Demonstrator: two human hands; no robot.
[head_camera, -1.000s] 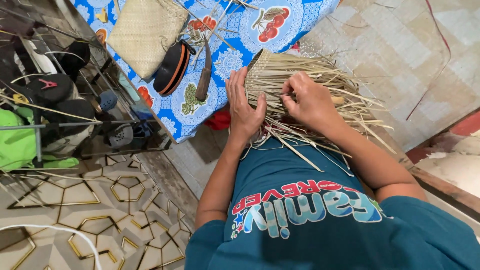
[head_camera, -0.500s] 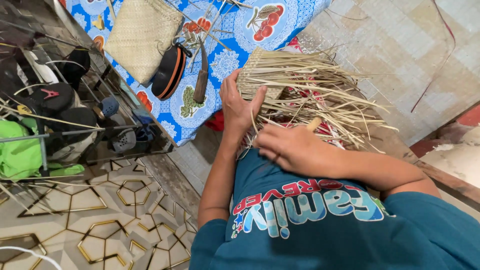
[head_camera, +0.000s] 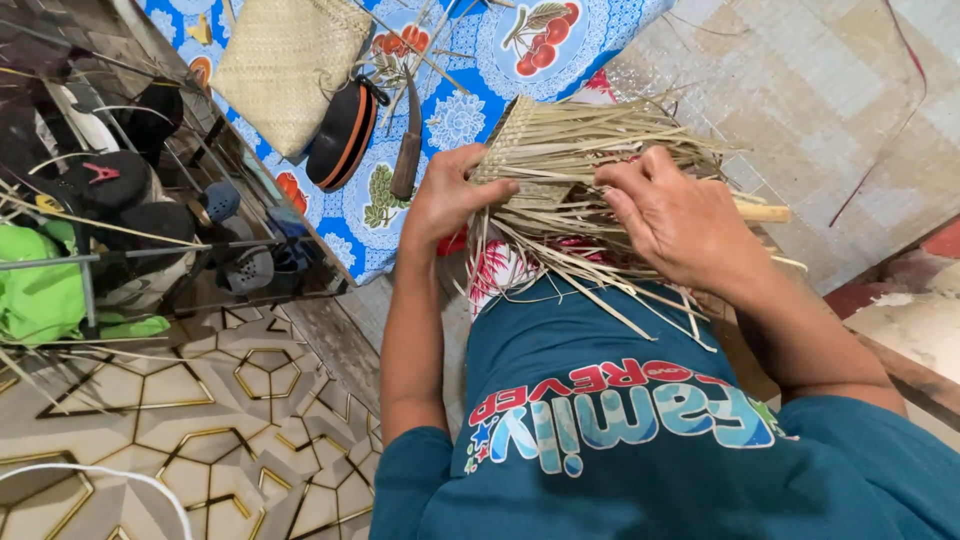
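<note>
A half-woven mat of pale straw strips (head_camera: 580, 165) rests on my lap, its loose ends fanning out toward me. My left hand (head_camera: 450, 195) grips the woven left edge, thumb pressed on top. My right hand (head_camera: 680, 215) lies over the loose strips on the right, fingers curled down among them. A thin wooden stick (head_camera: 762, 211) pokes out just beyond my right hand.
A blue flowered cloth (head_camera: 460, 115) covers the floor ahead, bearing a woven straw bag (head_camera: 285, 65), a black and orange round case (head_camera: 340, 135) and a knife with a wooden handle (head_camera: 408, 140). A wire rack of shoes (head_camera: 130, 220) stands left. Patterned floor lies below.
My right hand moved from the lower strips near my body up and right onto the loose strips. My left hand stays clamped on the woven edge. The camera came closer.
</note>
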